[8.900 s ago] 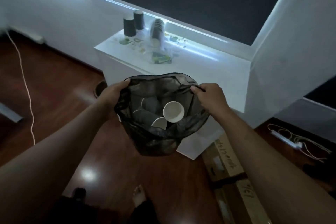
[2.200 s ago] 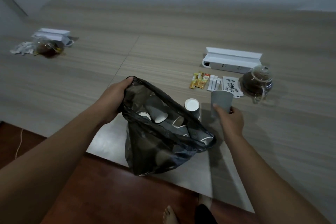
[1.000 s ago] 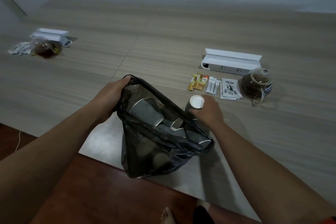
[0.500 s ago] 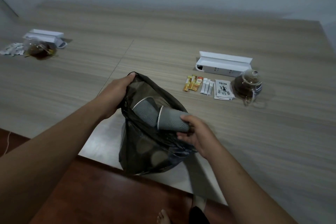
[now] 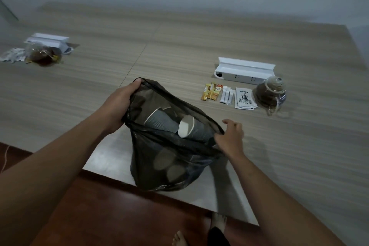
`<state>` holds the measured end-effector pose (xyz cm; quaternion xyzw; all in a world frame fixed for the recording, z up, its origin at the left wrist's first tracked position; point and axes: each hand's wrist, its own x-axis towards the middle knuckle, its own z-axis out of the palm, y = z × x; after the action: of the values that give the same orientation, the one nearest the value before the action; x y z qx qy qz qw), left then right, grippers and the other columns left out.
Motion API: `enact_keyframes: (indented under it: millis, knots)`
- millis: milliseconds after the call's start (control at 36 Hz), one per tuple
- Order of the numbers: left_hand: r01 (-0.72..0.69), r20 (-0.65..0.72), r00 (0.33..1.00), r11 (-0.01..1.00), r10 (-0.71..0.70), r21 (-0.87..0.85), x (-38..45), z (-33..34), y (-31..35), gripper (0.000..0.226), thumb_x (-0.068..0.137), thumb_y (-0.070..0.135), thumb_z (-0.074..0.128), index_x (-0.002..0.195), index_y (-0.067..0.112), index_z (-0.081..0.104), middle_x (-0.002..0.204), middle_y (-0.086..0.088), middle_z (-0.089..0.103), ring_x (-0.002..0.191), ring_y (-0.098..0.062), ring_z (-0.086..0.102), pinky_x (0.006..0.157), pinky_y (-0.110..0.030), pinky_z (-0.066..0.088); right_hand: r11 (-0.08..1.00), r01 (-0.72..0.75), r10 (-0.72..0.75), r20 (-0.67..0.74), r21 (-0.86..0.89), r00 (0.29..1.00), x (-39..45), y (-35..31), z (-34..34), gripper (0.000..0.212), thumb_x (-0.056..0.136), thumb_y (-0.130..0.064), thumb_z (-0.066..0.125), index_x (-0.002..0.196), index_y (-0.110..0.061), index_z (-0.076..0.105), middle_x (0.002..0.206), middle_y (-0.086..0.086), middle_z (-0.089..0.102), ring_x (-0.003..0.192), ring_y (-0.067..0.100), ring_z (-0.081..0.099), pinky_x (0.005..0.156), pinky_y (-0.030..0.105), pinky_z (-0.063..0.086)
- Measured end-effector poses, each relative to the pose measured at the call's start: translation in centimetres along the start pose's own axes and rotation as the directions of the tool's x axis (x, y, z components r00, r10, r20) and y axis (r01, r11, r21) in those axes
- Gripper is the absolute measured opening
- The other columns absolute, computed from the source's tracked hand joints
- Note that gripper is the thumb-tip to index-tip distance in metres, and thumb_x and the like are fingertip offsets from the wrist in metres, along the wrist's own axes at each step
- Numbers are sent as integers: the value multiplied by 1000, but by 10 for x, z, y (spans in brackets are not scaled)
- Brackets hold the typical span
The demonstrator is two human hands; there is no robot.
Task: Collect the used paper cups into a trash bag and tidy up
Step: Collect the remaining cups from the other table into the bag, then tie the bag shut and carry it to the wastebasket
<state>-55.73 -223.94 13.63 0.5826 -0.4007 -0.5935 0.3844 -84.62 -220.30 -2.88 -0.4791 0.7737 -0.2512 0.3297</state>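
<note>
Left hand [image 5: 119, 106] gripping trash bag [image 5: 169, 156] rim, right hand [image 5: 229, 138] pinching opposite rim; paper cups [image 5: 179, 126] lying sideways between hands, none visible on worktop [image 5: 299, 156].

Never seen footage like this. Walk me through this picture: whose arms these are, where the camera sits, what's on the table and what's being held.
There is no machine here. A person wears a wide-angle camera on the head, so you look down along their own two bare arms.

The left hand grips the rim of a dark, see-through trash bag that rests at the edge of a wooden table. The right hand pinches the opposite side of the rim. Grey paper cups lie inside.

To the right on the table: a white power strip, small sachets, tea packets and a glass teapot. Far left: another teapot beside a second white strip.
</note>
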Motion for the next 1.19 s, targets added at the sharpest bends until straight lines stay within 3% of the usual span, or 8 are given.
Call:
enact_keyframes:
  millis: [139,250,417,611,750,944,1056,1194]
  knots:
    - [12,43,999,1000,-12,1,-1,-2,-1,37,93,46,54,84,22,80,88,-3,78,77,-15,74,62,-23,57,998,-57,63,230,-30,971,15,6,2,65,77,-15,63,140,-24,48,129,8,61,122,33,51,103,40,43]
    - [14,46,999,1000,-14,1,-3,-2,2,36,93,47,55,85,22,80,90,-3,78,80,-16,74,66,-24,58,1000,-27,28,85,-14,996,29,7,-11,28,80,-11,62,103,-16,77,103,9,75,101,29,66,78,22,44]
    - [38,38,999,999,-37,-21,-4,21,4,39,94,44,55,74,21,80,78,-2,77,65,-15,73,55,-20,54,1000,14,-12,-171,14,985,27,19,-67,15,79,-12,65,86,-7,77,88,16,75,90,33,67,67,27,39]
    - [66,160,985,997,-57,-50,3,76,7,32,92,37,61,77,14,78,72,-4,76,55,-16,70,48,-20,53,992,23,-56,-265,-125,962,-4,46,-171,25,77,-33,76,76,-8,75,74,16,72,79,28,68,52,28,33]
    - [-59,415,910,987,-9,151,5,114,13,36,71,21,79,104,8,74,93,-10,76,78,-22,72,65,-27,58,976,-91,39,-248,-200,968,-42,67,-266,28,75,-40,79,72,-13,75,55,4,61,54,20,55,47,27,35]
    - [-323,447,895,685,-3,652,8,161,12,19,78,-5,70,89,10,72,78,-15,72,59,-22,69,48,-27,56,967,-179,144,-190,-182,971,-82,84,-360,4,78,-6,76,82,-8,76,51,-6,63,45,15,42,40,23,32]
    - [-358,407,913,486,5,797,11,181,5,17,83,-5,63,89,8,70,73,-18,71,55,-24,71,48,-30,58,952,-206,163,-194,-227,967,-93,104,-373,7,83,-12,74,88,-7,75,70,2,66,57,20,57,44,24,47]
    - [-314,382,921,439,-75,842,19,185,7,7,82,14,75,76,11,75,65,-5,74,58,-15,72,48,-27,56,963,-219,193,-166,-159,967,-98,136,-387,12,84,-20,76,88,-9,75,65,10,60,54,21,56,40,23,47]
